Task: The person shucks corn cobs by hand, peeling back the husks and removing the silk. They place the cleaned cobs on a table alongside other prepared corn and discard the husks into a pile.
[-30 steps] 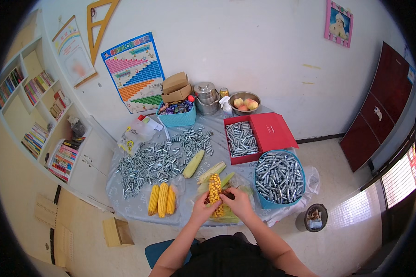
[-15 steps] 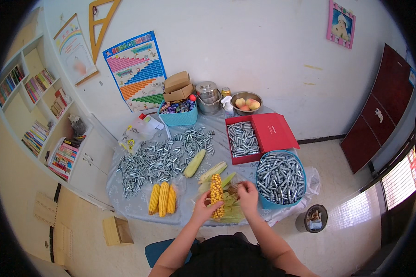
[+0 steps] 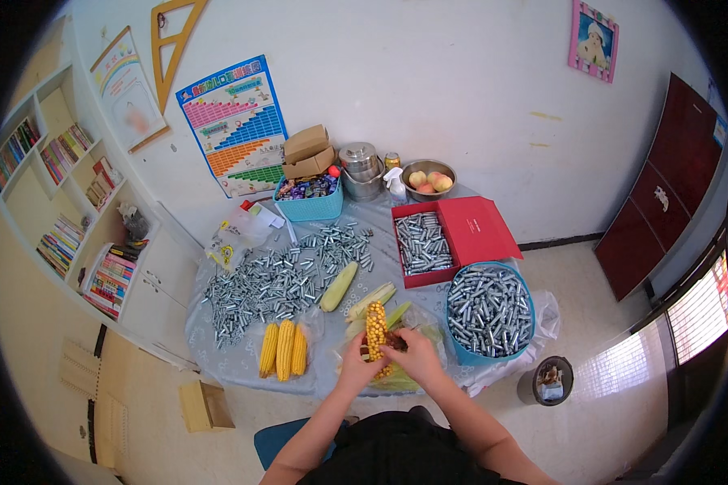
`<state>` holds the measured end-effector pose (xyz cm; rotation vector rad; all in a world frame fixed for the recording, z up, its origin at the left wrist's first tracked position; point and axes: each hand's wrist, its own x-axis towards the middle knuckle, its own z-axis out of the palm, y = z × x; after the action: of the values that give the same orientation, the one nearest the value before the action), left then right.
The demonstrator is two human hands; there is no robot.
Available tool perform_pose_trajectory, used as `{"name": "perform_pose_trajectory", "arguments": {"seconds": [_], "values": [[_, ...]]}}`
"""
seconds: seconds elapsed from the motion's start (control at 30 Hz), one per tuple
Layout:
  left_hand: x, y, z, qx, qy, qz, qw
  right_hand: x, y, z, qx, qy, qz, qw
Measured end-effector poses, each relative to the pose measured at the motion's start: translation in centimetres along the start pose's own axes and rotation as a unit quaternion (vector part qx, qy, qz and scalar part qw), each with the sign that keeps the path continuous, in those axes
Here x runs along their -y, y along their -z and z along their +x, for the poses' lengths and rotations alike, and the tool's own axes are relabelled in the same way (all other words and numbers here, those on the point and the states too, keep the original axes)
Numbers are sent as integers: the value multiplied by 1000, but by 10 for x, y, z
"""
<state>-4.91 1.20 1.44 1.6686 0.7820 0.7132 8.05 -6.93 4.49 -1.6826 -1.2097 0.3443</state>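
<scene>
An ear of corn (image 3: 374, 323) with yellow kernels stands nearly upright in my left hand (image 3: 357, 369), whose fingers wrap round its lower left side. My right hand (image 3: 419, 358) is closed against the ear's lower right side, thumb and fingers pressed on it. Some brown silk (image 3: 392, 339) shows beside those fingertips. Beneath both hands lie loose green husks (image 3: 404, 378) on a clear plastic bag. Just beyond are a partly husked ear (image 3: 372, 300) and a green ear still in its husk (image 3: 339, 287). Several bare yellow ears (image 3: 285, 349) rest on plastic to the left.
Many small metal cylinders (image 3: 259, 283) are spread over the table's left. More fill a red box (image 3: 412, 281) and a blue tub (image 3: 492, 361) at right. Behind stand a blue basket (image 3: 311, 211), steel pots (image 3: 362, 190) and a bowl of peaches (image 3: 431, 195). A bin (image 3: 530, 390) stands on the floor.
My right hand has moved left from beside the ear and now touches it. The ear has turned slightly and sits a little lower. My left hand keeps its hold.
</scene>
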Motion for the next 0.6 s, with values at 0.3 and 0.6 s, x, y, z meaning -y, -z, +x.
{"name": "perform_pose_trajectory", "arguments": {"seconds": [0.3,0.6], "values": [[-15,-1,-5,-61,-54,172,982,5,-13,-6,-28,54,-141,988],[-7,4,-5,-35,-71,115,990,-25,10,18,-153,-42,84,984]]}}
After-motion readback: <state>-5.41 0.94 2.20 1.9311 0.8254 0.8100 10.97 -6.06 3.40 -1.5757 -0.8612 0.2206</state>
